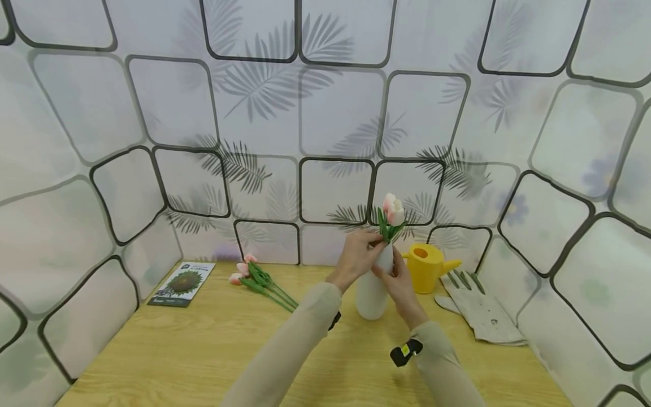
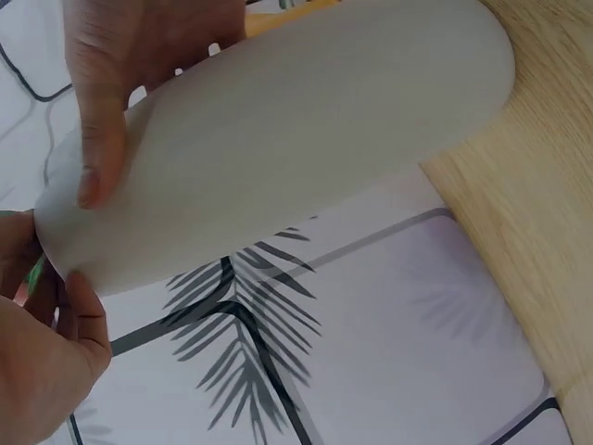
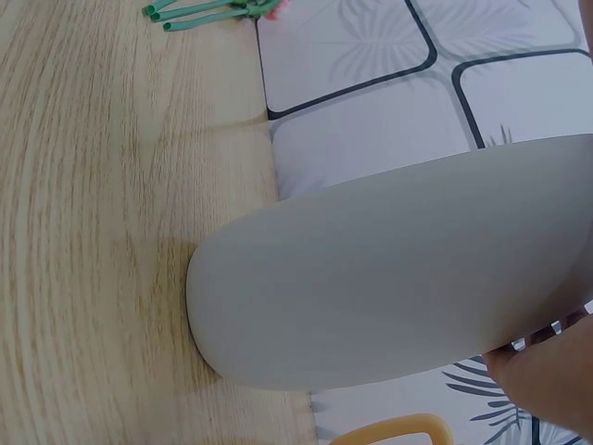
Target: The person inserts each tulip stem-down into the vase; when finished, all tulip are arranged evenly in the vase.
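Observation:
A tall white vase stands upright on the wooden table, with pink-and-white tulips and their green leaves rising from its mouth. At the rim, my left hand pinches the tulips low down with curled fingers; the stems below are hidden inside the vase. My right hand holds the vase's upper part from the right side. In the left wrist view, the right thumb and fingers lie around the vase, while the left fingertips meet at its mouth. The right wrist view shows the base of the vase on the table.
More tulips lie on the table to the left. A seed packet with a sunflower picture is farther left. Right of the vase stand a yellow watering can and a pair of pale gloves. Patterned cloth walls enclose the table.

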A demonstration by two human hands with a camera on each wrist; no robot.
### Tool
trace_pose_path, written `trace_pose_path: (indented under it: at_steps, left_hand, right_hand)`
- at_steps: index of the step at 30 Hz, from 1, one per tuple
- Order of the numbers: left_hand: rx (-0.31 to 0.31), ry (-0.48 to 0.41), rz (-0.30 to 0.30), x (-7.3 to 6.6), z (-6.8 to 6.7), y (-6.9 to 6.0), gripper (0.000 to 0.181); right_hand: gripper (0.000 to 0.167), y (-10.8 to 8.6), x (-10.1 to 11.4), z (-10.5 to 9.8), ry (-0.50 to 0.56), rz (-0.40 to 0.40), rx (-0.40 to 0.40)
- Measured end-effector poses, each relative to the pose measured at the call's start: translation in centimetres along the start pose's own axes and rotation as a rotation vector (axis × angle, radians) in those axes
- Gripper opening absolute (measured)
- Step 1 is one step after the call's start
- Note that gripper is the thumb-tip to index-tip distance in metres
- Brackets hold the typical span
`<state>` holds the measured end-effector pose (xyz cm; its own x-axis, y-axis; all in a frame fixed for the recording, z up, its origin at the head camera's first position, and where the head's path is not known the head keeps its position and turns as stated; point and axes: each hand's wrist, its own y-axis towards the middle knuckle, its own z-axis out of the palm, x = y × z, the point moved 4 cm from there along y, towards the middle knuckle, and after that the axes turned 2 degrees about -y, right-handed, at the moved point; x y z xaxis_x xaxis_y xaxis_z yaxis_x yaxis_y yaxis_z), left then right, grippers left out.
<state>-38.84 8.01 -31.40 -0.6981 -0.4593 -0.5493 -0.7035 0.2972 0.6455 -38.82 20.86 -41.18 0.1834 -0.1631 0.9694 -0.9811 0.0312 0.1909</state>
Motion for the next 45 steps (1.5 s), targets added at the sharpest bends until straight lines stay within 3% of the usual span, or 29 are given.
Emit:
trace_pose_path:
  at_steps: [3,7,11,16,20,27,32,38,45]
  left_hand:
    - [0.023,0.013,0.013,0.0,0.0,0.0,0.019]
    - [0.026,-0.064,0.023,0.1,-0.3,-0.3,0.017]
    - [0.014,-0.146,-0.015,0.5,-0.5,-0.4,0.015]
    - [0.0,-0.146,-0.054,0.8,-0.6,-0.3,0.018]
    - [-0.01,-0.156,-0.057,0.9,-0.6,-0.5,0.02]
    - [-0.11,-0.296,-0.08,1.7,-2.0,-1.6,0.017]
    - [-0.129,-0.32,-0.118,3.2,-3.0,-2.9,0.017]
    - [-0.061,-0.364,-0.155,5.9,-4.0,-5.7,0.013]
    - [-0.064,-0.457,-0.267,9.2,-5.0,-8.9,0.013]
  right_hand:
    - [0.081,0.1,0.0,0.0,0.0,-0.004,0.002]
    - [0.082,-0.3,0.7,0.1,0.023,0.011,0.013]
    - [0.082,-1.1,2.3,0.2,0.029,0.023,0.02]
    - [0.083,-1.5,3.5,0.5,0.003,0.046,0.028]
    - [0.083,-1.1,3.1,0.2,0.013,0.056,0.022]
    - [0.085,0.3,0.7,-0.1,0.014,0.051,0.006]
    - [0.085,-0.4,1.2,0.0,0.001,0.03,-0.006]
    - [0.085,0.4,-0.3,-0.2,-0.005,0.041,-0.017]
    - [0.086,0.3,0.0,-0.2,-0.02,0.042,-0.023]
